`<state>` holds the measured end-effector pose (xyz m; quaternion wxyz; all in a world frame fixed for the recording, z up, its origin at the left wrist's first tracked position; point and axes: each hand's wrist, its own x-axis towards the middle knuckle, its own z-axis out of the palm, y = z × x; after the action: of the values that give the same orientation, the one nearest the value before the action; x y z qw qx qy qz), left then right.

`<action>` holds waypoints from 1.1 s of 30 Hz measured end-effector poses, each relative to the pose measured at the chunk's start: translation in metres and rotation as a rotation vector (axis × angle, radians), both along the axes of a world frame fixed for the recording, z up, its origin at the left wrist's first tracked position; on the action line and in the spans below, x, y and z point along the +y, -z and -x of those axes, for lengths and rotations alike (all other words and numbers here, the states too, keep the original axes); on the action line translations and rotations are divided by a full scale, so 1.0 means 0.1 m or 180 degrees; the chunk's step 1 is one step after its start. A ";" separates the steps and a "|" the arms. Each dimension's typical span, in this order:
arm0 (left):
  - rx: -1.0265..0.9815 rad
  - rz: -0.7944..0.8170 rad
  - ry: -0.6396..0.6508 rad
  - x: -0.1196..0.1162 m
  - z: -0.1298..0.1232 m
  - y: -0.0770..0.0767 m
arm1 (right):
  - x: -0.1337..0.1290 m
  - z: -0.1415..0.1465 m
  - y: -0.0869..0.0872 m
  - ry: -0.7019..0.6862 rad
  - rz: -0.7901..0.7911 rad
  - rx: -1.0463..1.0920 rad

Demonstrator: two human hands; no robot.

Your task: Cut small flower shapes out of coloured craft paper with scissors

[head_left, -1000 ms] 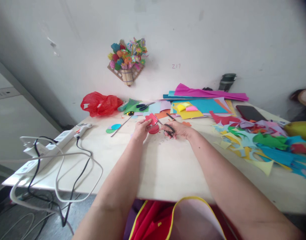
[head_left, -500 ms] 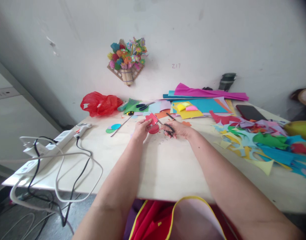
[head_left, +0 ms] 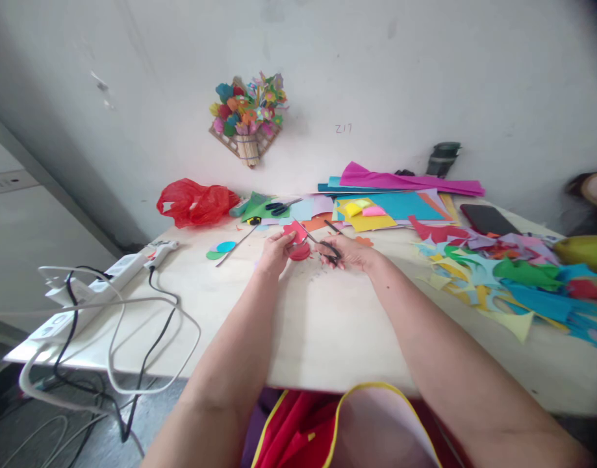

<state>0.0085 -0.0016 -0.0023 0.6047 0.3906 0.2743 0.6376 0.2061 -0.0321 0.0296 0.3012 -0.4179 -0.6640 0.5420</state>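
Note:
A small piece of red paper (head_left: 293,230) is pinched between the thumb and fingers of my left hand (head_left: 277,252). My right hand (head_left: 344,251) grips black-handled scissors (head_left: 330,252), their blades pointing up and left at the red paper. Just beneath the paper, red round pieces (head_left: 299,252) lie on the table, partly behind my left hand. To the right of my right hand rests an orange paper flower (head_left: 364,241). Blue and green paper circles (head_left: 225,247) lie left of my left hand.
Paper scraps (head_left: 493,273) cover the right side, near a phone (head_left: 488,220). Coloured sheets (head_left: 410,207) and a second pair of scissors (head_left: 280,208) lie at the back. A red plastic bag (head_left: 195,203) sits back left. A power strip (head_left: 88,296) with loose cables runs along the left edge.
The red paper has shifted very slightly in my left hand at the scissor blades. Both arms stay in nearly the same place.

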 end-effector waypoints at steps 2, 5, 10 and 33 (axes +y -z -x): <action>-0.0063 -0.0004 0.0030 0.01 0.00 0.01 | 0.01 0.00 0.01 -0.0011 -0.0012 0.0003; -0.0102 -0.0002 0.0038 0.01 0.01 0.01 | 0.02 -0.01 0.01 -0.0014 -0.0025 -0.0002; -0.0056 0.0017 0.0036 0.01 0.02 0.01 | 0.03 -0.01 0.03 -0.0044 -0.0093 0.0032; -0.0059 0.0030 0.0072 0.01 0.02 0.01 | 0.04 -0.01 0.05 -0.0108 -0.0124 0.0124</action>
<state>0.0068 -0.0009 -0.0029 0.6162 0.3849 0.2672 0.6330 0.2071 -0.0278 0.0250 0.3128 -0.3900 -0.6755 0.5420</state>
